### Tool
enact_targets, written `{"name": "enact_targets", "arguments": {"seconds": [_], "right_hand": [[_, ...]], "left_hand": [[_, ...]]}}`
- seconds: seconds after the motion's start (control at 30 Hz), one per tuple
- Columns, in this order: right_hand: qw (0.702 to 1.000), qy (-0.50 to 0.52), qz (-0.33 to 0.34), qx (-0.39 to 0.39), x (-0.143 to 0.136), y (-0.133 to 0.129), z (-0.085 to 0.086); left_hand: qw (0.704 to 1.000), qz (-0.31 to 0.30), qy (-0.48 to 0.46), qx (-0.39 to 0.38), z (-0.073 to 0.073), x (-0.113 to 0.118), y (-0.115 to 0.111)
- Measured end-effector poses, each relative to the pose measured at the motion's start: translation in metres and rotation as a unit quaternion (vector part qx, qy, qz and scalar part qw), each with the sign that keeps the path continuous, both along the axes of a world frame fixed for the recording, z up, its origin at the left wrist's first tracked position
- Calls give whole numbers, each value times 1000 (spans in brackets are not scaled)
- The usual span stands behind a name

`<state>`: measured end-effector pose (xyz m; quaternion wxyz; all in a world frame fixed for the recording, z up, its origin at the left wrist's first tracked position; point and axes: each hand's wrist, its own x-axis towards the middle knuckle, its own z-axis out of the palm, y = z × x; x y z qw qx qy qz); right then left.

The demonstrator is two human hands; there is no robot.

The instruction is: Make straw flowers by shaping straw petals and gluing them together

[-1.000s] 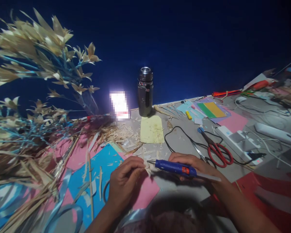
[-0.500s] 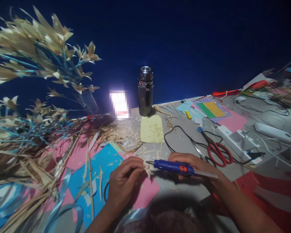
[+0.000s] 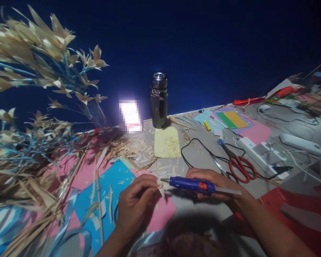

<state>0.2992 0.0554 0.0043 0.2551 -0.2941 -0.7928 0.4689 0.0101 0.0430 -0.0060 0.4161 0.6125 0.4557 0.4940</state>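
Observation:
Between its fingertips my left hand pinches a small pale dried-husk piece, shaped somewhat like a flower; the fingers cover part of it. My right hand is closed around a blue glue gun with an orange label. A translucent glue stick sticks out of its back end, over my right wrist. The gun's metal nozzle points left and sits right by the husk piece; whether the two touch I cannot tell. Under my hands lies pink paper.
A dark flask stands behind a yellow sheet. Red-handled scissors, a black cable and a white power strip lie right. Left are blue paper, husk scraps, ribbon and dried husk flowers. A bright blurred light glows behind.
My hands and the glue gun hold nearly the same pose. The view has shifted slightly, so the flask and husk flowers appear a little further left.

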Motion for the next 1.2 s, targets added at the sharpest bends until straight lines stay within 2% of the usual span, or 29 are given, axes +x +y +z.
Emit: {"name": "enact_targets", "arguments": {"seconds": [0.4,0.57,0.73,0.87,0.97,1.07,1.13,1.2], "right_hand": [[1000,-6,6,15,1,1,-2],[1000,6,-8,0,2,-1,3],[1000,-1,10,19,-1,0,1],[997,-50,-39,51,11,8,-9],[974,-161,-95,127,25,20,-20],[925,-292,-141,197,37,37,-30],[909,-322,-151,217,43,48,-33],[911,-315,-147,223,46,56,-34]], "left_hand": [[1000,2,-17,-4,-1,0,1],[1000,-1,-22,-12,-5,-1,1],[999,-9,-32,-4,-7,-1,1],[999,2,-41,-17,-8,-2,1],[998,9,-57,-40,-11,-2,1],[993,26,-86,-81,-16,-3,1],[987,43,-107,-113,-20,-4,1],[981,54,-126,-140,-22,-5,2]]}}
